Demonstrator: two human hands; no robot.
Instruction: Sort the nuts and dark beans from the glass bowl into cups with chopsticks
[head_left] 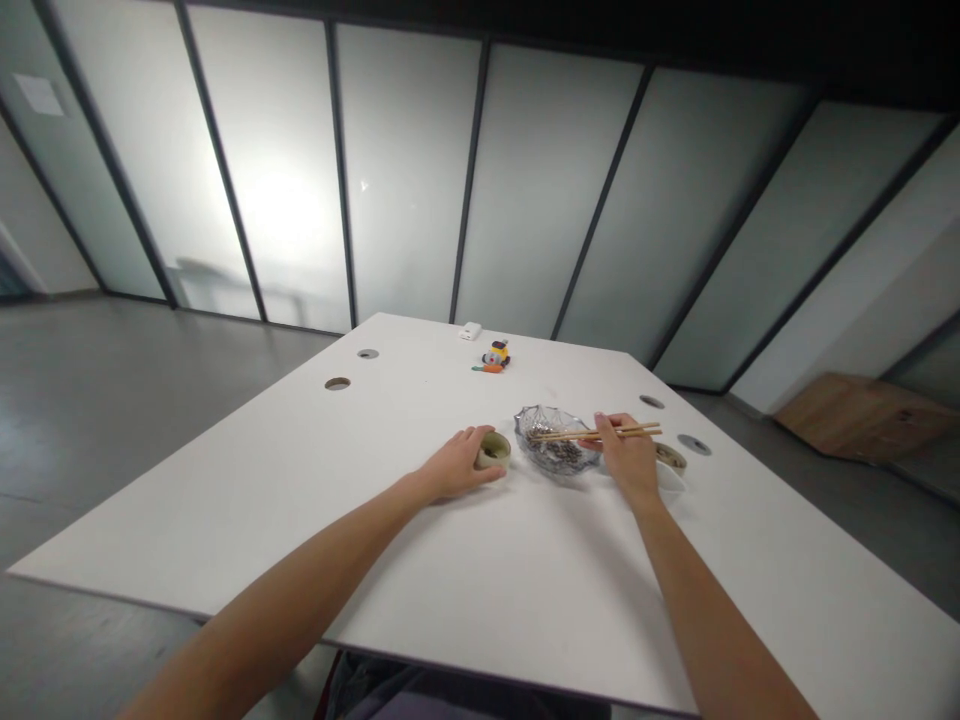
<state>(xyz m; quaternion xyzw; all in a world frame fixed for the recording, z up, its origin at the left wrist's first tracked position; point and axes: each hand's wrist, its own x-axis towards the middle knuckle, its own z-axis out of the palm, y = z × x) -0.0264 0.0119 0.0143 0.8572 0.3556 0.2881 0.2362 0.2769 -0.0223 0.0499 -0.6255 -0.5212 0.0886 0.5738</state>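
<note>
Two bare hands work over a white table (450,585), the forearms entering from the bottom of the frame. Near the centre, the left hand (454,467) curves its grip around a small greenish cup (496,441), fingers on the far side and thumb on the near side, presumably to steady it; a dark bit shows inside. To the right, the right hand (631,462) has its grip narrowed on a pair of chopsticks (560,436), slanted nearly level so that the tips reach over the clear fluted bowl (527,424). This bowl, with small dark pieces (564,453) inside, stands just beside the cup, an arrangement that apparently shortens the reach between them. Partly hidden by the right wrist are a white dish (673,481) and a round container (670,456). Farther off, at upper centre, lie a toy carrot (490,369), a colourful toy vehicle (498,352) and a white box (470,331), all well apart from the hands.
</note>
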